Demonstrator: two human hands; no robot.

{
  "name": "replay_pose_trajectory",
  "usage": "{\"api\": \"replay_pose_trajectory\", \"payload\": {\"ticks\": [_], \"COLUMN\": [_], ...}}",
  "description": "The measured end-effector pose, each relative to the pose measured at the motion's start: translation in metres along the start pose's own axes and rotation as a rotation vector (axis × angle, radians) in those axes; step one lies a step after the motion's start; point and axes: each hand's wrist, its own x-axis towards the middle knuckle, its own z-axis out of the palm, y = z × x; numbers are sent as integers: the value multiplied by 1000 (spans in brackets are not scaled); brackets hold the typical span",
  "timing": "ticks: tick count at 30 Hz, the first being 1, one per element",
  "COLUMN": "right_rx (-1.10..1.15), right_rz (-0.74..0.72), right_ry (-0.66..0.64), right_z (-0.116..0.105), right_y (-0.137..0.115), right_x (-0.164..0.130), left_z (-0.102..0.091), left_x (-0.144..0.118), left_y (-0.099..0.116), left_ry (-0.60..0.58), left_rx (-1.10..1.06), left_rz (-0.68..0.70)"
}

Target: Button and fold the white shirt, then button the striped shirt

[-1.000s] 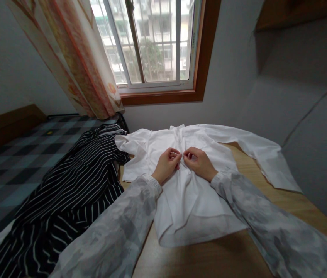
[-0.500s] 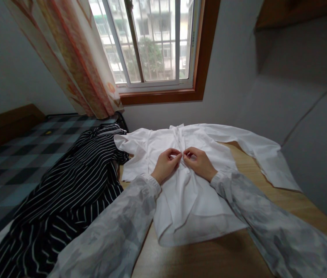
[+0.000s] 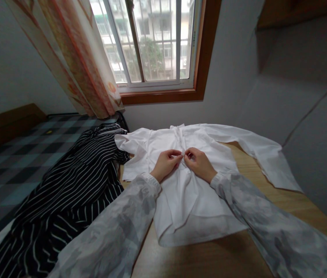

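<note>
Head view: a white shirt point(image 3: 192, 193) lay spread flat on a wooden table point(image 3: 209, 258), collar toward the window point(image 3: 151, 42), one sleeve stretched out to the right. Left hand point(image 3: 166, 164) and right hand point(image 3: 199, 163) met at the shirt's front opening, fingers curled in and pinching the fabric edges there; fingertips of the two hands were nearly touching. Whether a button sat between them could not be told. A black striped garment point(image 3: 70, 193) lay just left of the shirt, touching its left sleeve. A patterned curtain point(image 3: 73, 58) hung beside the window.

Fingertips point(image 3: 181, 156) buried in shirt point(image 3: 192, 193) placket
</note>
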Motion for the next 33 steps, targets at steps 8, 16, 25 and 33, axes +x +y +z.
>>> {"api": "replay_pose_trajectory", "payload": {"ticks": [8, 16, 25, 33], "right_rx": [-4, 80, 50, 31], "right_rz": [2, -46, -61, -53], "right_ry": [-35, -72, -79, -82], "right_z": [2, -3, -5, -7], "right_y": [5, 4, 1, 1], "right_x": [0, 3, 2, 1], "left_z": [0, 0, 1, 2], "left_x": [-1, -4, -6, -9], "left_y": [-2, 4, 6, 7], "left_ry": [6, 0, 56, 62], "left_rx": [6, -4, 83, 124], "left_rz": [-20, 22, 53, 66]}}
